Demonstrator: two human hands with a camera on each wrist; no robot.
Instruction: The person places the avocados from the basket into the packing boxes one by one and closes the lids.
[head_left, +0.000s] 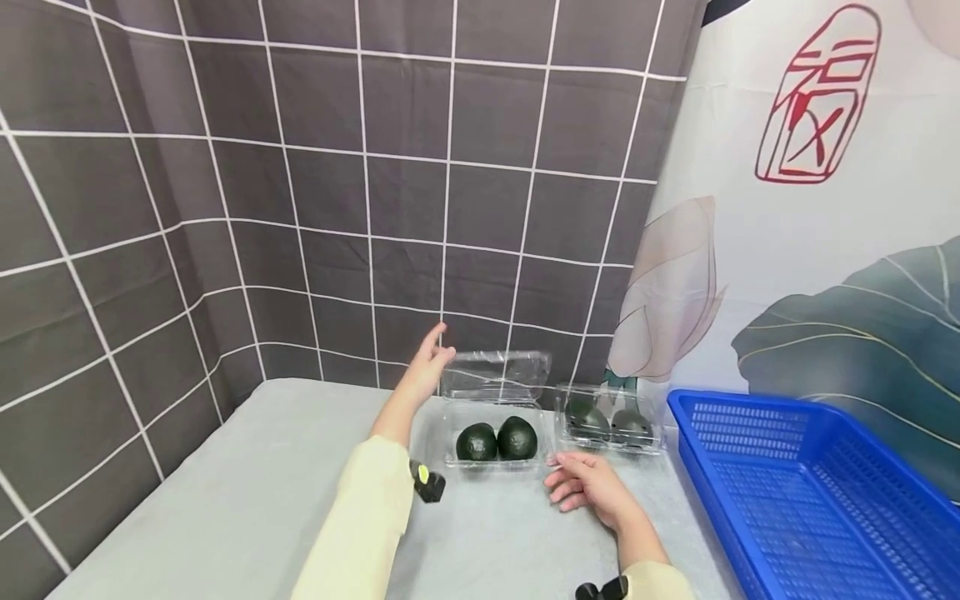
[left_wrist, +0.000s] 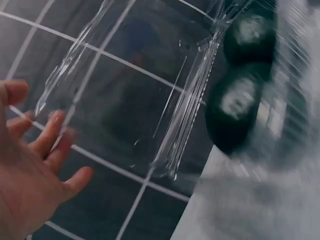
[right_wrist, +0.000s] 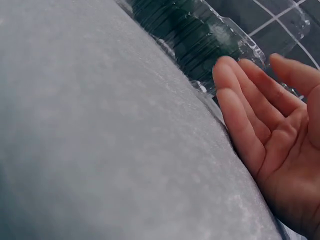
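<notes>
A clear plastic clamshell box [head_left: 450, 461] stands on the table with its lid [head_left: 495, 379] raised at the back. Two dark green avocados [head_left: 477, 442] sit side by side in its base. My left hand [head_left: 427, 367] is at the lid's left edge, fingers spread; whether they touch the plastic I cannot tell. In the left wrist view, that hand [left_wrist: 40, 170] is beside the lid [left_wrist: 135, 95], with the avocados [left_wrist: 235, 107] at the right. My right hand [head_left: 588, 485], fingers loosely bent, is by the box's front right corner. In the right wrist view, its palm [right_wrist: 280, 135] holds nothing.
Just right of the box stands a second clear box [head_left: 648, 442] with two avocados [head_left: 587, 419] inside. Farther right is a blue plastic basket [head_left: 806, 500]. A grey tile-patterned curtain [head_left: 405, 200] hangs behind the grey-covered table [head_left: 247, 483].
</notes>
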